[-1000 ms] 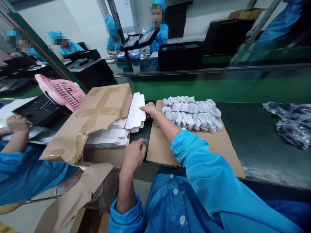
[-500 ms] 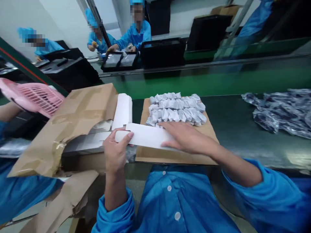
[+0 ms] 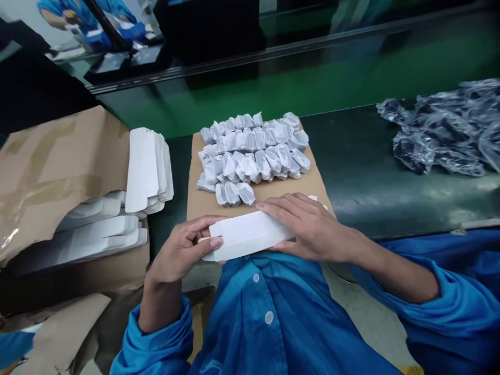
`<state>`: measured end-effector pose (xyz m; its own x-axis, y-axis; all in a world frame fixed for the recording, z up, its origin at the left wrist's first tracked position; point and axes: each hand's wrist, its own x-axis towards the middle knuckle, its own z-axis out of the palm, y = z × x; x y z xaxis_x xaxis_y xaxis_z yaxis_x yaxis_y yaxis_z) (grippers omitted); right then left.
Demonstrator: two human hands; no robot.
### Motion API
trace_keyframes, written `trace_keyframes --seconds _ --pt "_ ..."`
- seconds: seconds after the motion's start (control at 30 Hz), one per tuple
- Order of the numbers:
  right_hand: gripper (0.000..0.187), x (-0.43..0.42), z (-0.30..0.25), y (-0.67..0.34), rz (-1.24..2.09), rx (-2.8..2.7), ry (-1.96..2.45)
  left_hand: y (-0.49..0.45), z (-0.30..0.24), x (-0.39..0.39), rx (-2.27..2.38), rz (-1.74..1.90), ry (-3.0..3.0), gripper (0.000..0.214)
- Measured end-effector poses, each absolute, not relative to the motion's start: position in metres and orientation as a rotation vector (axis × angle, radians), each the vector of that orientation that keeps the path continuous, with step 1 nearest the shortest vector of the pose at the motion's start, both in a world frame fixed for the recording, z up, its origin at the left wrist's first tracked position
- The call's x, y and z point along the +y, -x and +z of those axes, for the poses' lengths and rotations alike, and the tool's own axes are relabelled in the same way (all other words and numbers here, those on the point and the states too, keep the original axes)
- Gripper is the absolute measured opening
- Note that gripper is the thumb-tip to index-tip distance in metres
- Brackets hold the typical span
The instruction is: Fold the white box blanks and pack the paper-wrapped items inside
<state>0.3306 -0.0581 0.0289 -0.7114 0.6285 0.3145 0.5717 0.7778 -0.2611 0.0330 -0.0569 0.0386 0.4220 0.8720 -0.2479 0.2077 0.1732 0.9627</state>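
A long white paper box (image 3: pixel 250 233) lies between my hands, over the near edge of a brown cardboard sheet (image 3: pixel 318 182). My left hand (image 3: pixel 187 247) pinches its left end, thumb on top near an end flap. Around its right part my right hand (image 3: pixel 308 224) is wrapped, thumb below and fingers across the top; they hide much of that end. Just beyond the box, several small items wrapped in white paper (image 3: pixel 250 156) stand in rows on the sheet, with a short row nearest me.
At left, a torn carton (image 3: pixel 58 172) holds flat white boxes (image 3: pixel 97 234); another stack of flat white boxes (image 3: pixel 144 169) leans beside it. Clear plastic bags with dark contents (image 3: pixel 441 130) lie at right on the green table (image 3: pixel 351 140). A co-worker's sleeves (image 3: pixel 121 10) show across the line.
The view has tilted down and shifted right. The white box has come nearer my body, and its top now shows a fold line. My right hand has closed around its right end.
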Motion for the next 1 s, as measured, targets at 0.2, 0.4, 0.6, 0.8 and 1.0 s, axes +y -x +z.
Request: trace_keyframes --seconds 0.2,0.4,0.6,0.8,1.0 --pt "0.058 -0.051 0.024 -0.345 0.074 -2.585 0.941 -0.060 0.038 -0.042 1.266 0.685 -1.598 0.027" --pt "0.046 -0.057 0.023 -0.343 -0.306 -2.585 1.007 -0.071 0.034 -0.034 1.383 0.741 -1.696 0.018" --pt "0.027 -0.063 0.031 -0.333 -0.563 -2.482 0.963 -0.059 0.044 -0.045 1.510 0.883 -1.633 0.013" --pt "0.050 -0.061 0.023 -0.314 -0.479 -2.067 1.367 -0.088 0.028 -0.087 1.420 1.865 -1.517 0.051" --pt "0.058 -0.100 0.003 -0.249 -0.100 -2.214 0.999 -0.122 0.015 -0.092 1.632 1.531 -1.474 0.086"
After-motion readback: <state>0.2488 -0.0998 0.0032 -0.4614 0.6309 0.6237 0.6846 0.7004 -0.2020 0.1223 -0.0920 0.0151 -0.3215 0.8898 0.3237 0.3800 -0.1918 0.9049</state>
